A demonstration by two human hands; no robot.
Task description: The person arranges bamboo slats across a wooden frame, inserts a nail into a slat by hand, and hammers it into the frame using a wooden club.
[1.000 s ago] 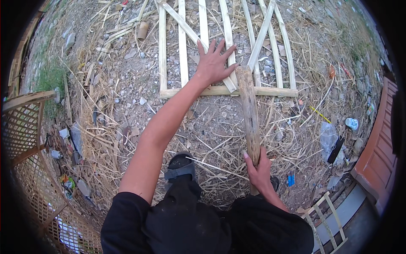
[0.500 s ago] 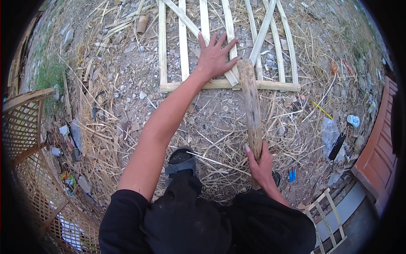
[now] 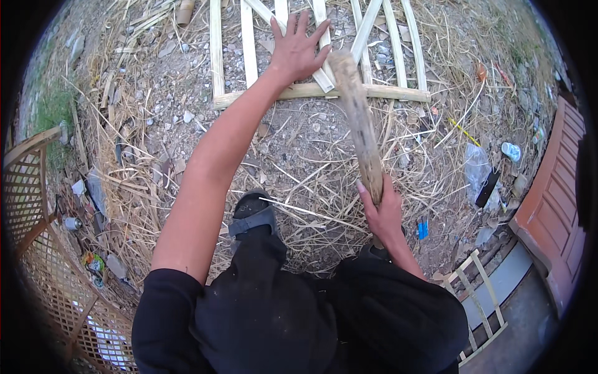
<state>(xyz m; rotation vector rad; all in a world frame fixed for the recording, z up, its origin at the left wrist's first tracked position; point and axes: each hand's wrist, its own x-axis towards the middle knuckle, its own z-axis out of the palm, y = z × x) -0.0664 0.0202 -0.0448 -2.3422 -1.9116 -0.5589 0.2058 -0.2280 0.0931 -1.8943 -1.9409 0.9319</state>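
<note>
Left hand [image 3: 296,53] lies flat, palm down, fingers spread apart, on the slats of a pale wood frame [image 3: 249,98] lying on the gravel ahead. The frame has upright slats, a bottom crossbar and diagonal strips; the hand covers the middle slats just above the crossbar. Right hand [image 3: 383,209] is clamped around the lower end of a rough brown stick [image 3: 358,118], fingers wrapped tight, thumb on the left side. The stick runs up and slightly left from the fist, its blunt top end over the frame, just right of the left hand; whether the tip touches the wood is hard to tell from this angle. Ground is gravel with dry straw [image 3: 156,187] scattered all over. A dark sandal [image 3: 252,215] shows below the left forearm, black trousers under it. Lattice panel [image 3: 37,212] stands at far left, small wood frame [image 3: 483,305] at lower right, reddish door [image 3: 554,206] at right edge, clear plastic bag [image 3: 476,168] and bits of litter near it.
</note>
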